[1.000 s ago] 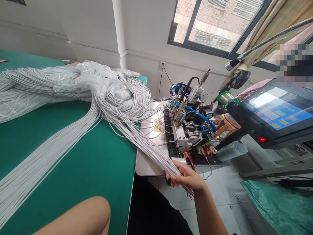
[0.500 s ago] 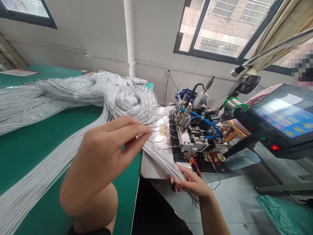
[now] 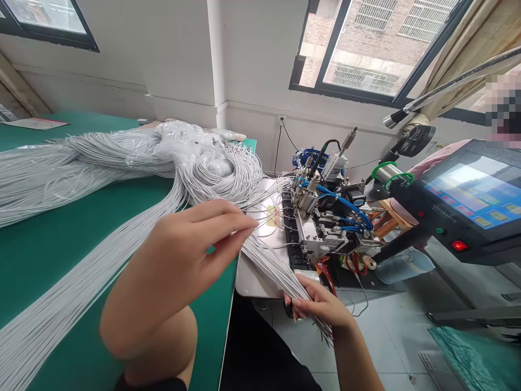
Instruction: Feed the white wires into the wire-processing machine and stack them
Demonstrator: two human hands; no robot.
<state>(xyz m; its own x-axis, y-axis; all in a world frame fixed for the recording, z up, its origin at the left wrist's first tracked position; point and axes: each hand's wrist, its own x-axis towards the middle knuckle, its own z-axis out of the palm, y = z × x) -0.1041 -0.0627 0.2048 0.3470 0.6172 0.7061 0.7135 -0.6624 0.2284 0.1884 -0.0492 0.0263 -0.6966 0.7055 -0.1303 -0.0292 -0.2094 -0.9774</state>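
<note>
My right hand [image 3: 321, 303] is wrapped round the end of a thick bundle of thin white cables [image 3: 273, 263], close to the front of the white machine plate [image 3: 250, 279]. The cut ends hang below its fingers. My left hand [image 3: 191, 252] is raised over the table edge, its thumb and fingertips pinched together near the bundle. Whatever that pinch holds, if anything, is too small to make out. Beyond it lies a big coiled heap of the same cables [image 3: 228, 179]. A few single cables run across the plate into the wire-working machine [image 3: 311, 217].
The green table [image 3: 134, 203] carries more cable bundles and clear plastic wrapping [image 3: 179, 138]. On the right are a control screen [image 3: 480, 187], a solder wire spool [image 3: 393, 176], red-handled scissors [image 3: 356, 263] and a bluish plastic tub [image 3: 405, 266]. Another person is partly visible at the far right.
My left hand has shifted very slightly to the right and stays pinched. My right hand keeps its grip on the cable bundle. The view has moved a little.
</note>
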